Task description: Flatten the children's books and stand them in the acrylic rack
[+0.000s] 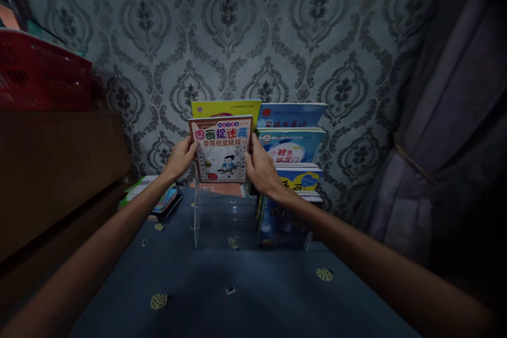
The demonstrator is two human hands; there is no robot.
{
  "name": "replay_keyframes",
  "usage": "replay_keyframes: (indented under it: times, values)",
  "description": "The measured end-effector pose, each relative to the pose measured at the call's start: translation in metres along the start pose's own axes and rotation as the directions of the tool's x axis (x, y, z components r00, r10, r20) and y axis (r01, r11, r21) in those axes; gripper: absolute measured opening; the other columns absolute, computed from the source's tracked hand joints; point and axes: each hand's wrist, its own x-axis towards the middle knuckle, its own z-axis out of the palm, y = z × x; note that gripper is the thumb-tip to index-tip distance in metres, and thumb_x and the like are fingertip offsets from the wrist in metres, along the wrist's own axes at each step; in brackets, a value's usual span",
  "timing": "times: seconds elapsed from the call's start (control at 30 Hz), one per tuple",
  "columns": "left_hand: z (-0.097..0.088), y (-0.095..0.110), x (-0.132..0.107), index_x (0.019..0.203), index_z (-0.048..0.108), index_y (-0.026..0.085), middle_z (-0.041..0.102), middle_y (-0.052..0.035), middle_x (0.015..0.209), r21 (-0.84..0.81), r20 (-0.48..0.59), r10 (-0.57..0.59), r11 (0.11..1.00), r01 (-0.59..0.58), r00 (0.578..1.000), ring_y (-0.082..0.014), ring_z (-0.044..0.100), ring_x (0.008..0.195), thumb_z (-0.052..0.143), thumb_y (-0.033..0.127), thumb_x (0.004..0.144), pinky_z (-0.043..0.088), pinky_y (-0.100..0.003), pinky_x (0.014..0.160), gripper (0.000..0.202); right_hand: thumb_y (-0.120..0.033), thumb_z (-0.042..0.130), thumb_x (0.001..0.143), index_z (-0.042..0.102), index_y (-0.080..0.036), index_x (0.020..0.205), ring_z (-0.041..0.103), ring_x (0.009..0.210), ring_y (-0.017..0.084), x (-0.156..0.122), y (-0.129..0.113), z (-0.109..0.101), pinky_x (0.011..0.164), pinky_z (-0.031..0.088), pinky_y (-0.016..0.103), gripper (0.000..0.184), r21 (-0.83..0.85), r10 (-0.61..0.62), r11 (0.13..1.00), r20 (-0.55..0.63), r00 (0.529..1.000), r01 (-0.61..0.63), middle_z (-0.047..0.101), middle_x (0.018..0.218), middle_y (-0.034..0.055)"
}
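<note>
Above the clear rack [222, 219], the picture book [222, 150] is held upright, long axis vertical. It is clamped at 9 o'clock by the left hand [180, 158], at 3 o'clock by the right hand [262, 169].

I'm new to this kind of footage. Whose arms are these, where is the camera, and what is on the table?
There is no machine: one camera sits on a person's head, looking forward and down, so the two bare arms are that person's own. The left hand and right hand grip the side edges of an upright pink-and-white paper picture book. Behind it stands a yellow book; to its right, blue-covered books are tiered in a clear plastic rack on a dark blue dotted tablecloth. A flat pile of books lies left.
</note>
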Motion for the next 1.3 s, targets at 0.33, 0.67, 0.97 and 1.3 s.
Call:
replay_keyframes:
  times: [0.33,0.67,0.97,1.3]
  values:
    - [0.015,-0.001,-0.016,0.094,0.062,0.016,0.068,-0.0096,0.094,0.428,-0.026,0.015,0.904,-0.003,1.000,-0.0246,0.063,0.091,0.044,0.028,0.094,0.048,-0.035,0.084,0.022,-0.022,0.035,0.097,0.041,-0.015,0.149,0.028,0.149,0.024,-0.039,0.000,0.004,0.122,0.027,0.047,0.053,0.044,-0.005,0.999,0.066,0.998,0.002,0.030,0.161,0.0111]
    - [0.016,0.006,-0.014,0.096,0.060,0.018,0.070,-0.0091,0.099,0.514,-0.054,-0.049,0.855,0.070,0.997,-0.0242,0.065,0.095,0.045,0.025,0.094,0.047,-0.032,0.081,0.017,-0.018,0.043,0.092,0.050,-0.012,0.142,0.034,0.146,0.026,-0.067,0.020,0.034,0.119,0.033,0.044,0.051,0.043,0.066,0.996,0.195,0.979,-0.076,0.036,0.158,0.0166]
    - [0.024,0.005,-0.012,0.091,0.058,0.020,0.069,-0.0083,0.092,0.554,-0.128,-0.089,0.820,0.146,0.988,-0.0238,0.063,0.090,0.045,0.029,0.095,0.045,-0.031,0.076,0.016,-0.019,0.047,0.091,0.054,-0.012,0.138,0.039,0.143,0.027,-0.060,0.031,0.047,0.118,0.033,0.047,0.049,0.029,0.149,0.987,0.203,0.968,-0.158,0.041,0.154,0.0180]
    - [0.023,0.003,-0.011,0.085,0.055,0.020,0.067,-0.0071,0.090,0.533,-0.124,-0.045,0.840,0.105,0.991,-0.0228,0.062,0.087,0.046,0.028,0.094,0.045,-0.031,0.075,0.015,-0.017,0.048,0.089,0.057,-0.011,0.136,0.040,0.143,0.029,-0.063,0.026,0.043,0.117,0.036,0.047,0.048,0.041,0.159,0.985,0.172,0.972,-0.168,0.042,0.154,0.0183]
